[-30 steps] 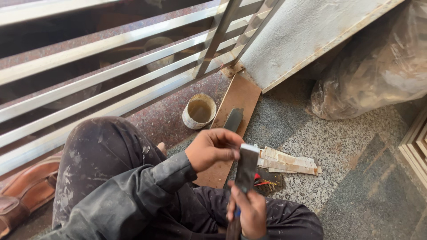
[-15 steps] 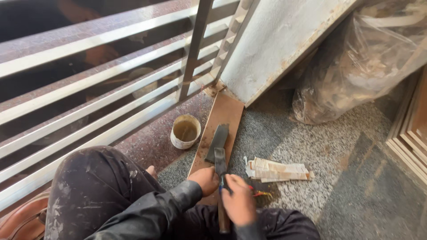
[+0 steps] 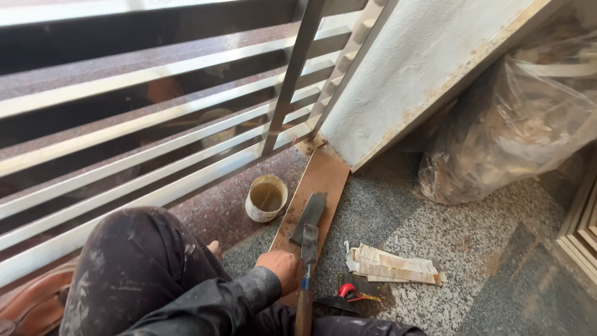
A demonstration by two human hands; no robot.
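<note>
My left hand (image 3: 283, 267) lies curled on a long brown board (image 3: 323, 177) that runs across the floor toward the railing. Its knuckles touch a putty knife (image 3: 308, 244) with a wooden handle (image 3: 304, 314). Whether the fingers grip the knife is not clear. The knife's blade overlaps a second flat grey metal blade (image 3: 311, 211) lying on the board. My right hand is out of the picture. My paint-stained dark trouser knee (image 3: 137, 267) fills the lower left.
A small white pot of tan paste (image 3: 266, 198) stands left of the board. Folded pale paper strips (image 3: 392, 267) and a red-handled tool (image 3: 347, 291) lie to the right. Around these are a metal railing (image 3: 186, 118), a leaning white slab (image 3: 429, 56), a full plastic bag (image 3: 528, 124) and a brown bag (image 3: 31, 305).
My right hand, which held the knife with the left, has dropped out of view. The knife was lowered from near my chest onto the board. The camera tilted toward the railing.
</note>
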